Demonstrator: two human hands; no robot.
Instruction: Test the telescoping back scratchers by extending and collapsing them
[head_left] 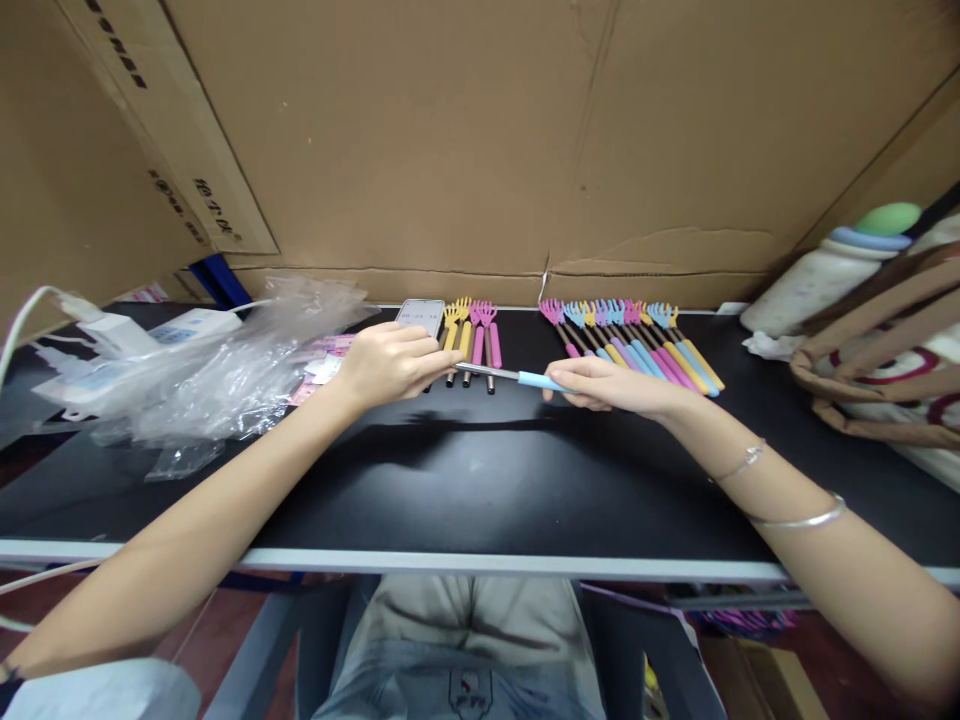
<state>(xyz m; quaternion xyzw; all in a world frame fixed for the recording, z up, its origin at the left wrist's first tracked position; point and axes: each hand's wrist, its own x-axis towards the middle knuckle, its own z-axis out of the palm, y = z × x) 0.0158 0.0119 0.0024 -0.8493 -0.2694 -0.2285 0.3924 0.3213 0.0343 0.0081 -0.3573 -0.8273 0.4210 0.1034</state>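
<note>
Left hand (394, 360), right hand (596, 383) closed around opposite ends of blue-handled back scratcher (491, 372); looked light, stiff, probably best held by handle (536, 380).

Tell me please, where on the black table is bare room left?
Largest: black tabletop between the pale front edge and the held blue-handled rod. Narrow gap: between left scratchers and right scratchers. Crowded: left end, with clear plastic.

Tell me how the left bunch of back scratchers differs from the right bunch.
The left bunch has fewer pieces than the right bunch. The left bunch shows yellow and pink; the right bunch adds blue and purple. The left bunch points nearly straight ahead, while the right bunch slants. Both have hand-shaped claws at the far end.
</note>
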